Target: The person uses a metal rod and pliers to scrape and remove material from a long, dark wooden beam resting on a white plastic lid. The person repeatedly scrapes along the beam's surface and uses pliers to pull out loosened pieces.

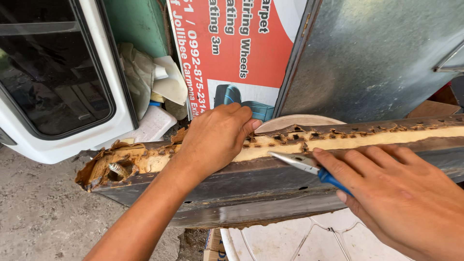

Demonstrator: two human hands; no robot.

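Rusted brown, the long upholstered panel (251,179) lies across your view; your left hand (215,137) clamps its torn top edge with fingers curled, while your right hand (401,198) grips blue-handled pliers (302,164), tips touching the foam strip (338,142).

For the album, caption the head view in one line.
Left hand steadies a worn panel edge while the right hand works blue-handled pliers along it.
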